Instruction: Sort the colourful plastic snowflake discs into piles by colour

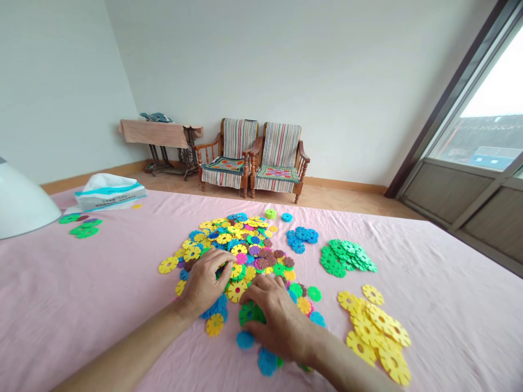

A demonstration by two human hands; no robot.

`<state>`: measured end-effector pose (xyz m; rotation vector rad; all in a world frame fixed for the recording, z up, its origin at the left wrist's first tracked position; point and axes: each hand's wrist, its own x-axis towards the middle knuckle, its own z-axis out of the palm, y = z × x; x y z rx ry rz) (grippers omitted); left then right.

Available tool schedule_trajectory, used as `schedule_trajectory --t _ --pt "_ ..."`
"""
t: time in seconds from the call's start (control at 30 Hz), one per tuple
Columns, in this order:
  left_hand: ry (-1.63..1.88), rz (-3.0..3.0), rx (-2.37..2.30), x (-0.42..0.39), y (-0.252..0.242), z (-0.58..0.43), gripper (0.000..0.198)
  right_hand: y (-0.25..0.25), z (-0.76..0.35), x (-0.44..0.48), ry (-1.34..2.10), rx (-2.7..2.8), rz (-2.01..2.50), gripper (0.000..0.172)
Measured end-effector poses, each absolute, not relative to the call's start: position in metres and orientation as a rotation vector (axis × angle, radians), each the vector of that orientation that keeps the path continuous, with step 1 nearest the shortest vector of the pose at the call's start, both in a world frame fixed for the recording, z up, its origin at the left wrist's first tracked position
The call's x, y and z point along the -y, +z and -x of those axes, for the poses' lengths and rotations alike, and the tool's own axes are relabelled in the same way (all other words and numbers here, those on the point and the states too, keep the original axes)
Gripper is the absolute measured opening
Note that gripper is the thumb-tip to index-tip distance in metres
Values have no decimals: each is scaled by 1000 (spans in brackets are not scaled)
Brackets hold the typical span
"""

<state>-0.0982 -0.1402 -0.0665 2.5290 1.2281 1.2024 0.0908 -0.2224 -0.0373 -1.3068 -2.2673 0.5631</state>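
Note:
A mixed pile of flower-shaped plastic discs (223, 238), yellow, blue, green, brown, pink and purple, spreads over the pink tablecloth. My left hand (207, 280) rests on the left side of the pile, fingers bent and thumb apart from them; its fingertips are partly hidden. Blue discs (216, 308) and a yellow-orange disc (214, 325) lie just below it. Over the pile's near edge is my right hand (280, 316), thumb and fingers parted around a green disc (250, 312), with no clear grip on it. A blue disc (245, 340) lies beside its thumb.
To the right are sorted groups of green discs (345, 257), yellow discs (378, 326) and blue discs (301, 238). A lime stack (270, 214) and a small blue stack (286, 217) stand behind. At left are a tissue pack (110, 193) and a white rounded object (24, 204).

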Motion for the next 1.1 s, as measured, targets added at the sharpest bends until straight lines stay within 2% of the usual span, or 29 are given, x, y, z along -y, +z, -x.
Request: schedule_trajectory --t 0.1,0.23,0.4,0.6,0.77,0.9,1.1 --pt "1215 -2527 -1225 139 -67 99 18 -36 -89 223 709 2140 1221 15" --pt "1223 -2535 -1213 138 -67 100 17 -31 -102 213 855 1878 1190 12" --pt "1243 -2537 -1195 137 -67 100 17 -35 -174 178 330 1648 1541 6" --pt "1238 -2538 -1194 136 -69 100 17 -47 -269 156 65 1247 1862 24" --pt "1244 -2551 -1204 135 -72 102 15 -43 -282 160 -54 1118 1946 34" --pt "1227 -2555 -1203 135 -71 102 16 -42 -273 160 33 1266 1949 36" --pt "1253 -2563 -1194 136 -69 101 15 -46 -249 172 449 1799 1885 27"
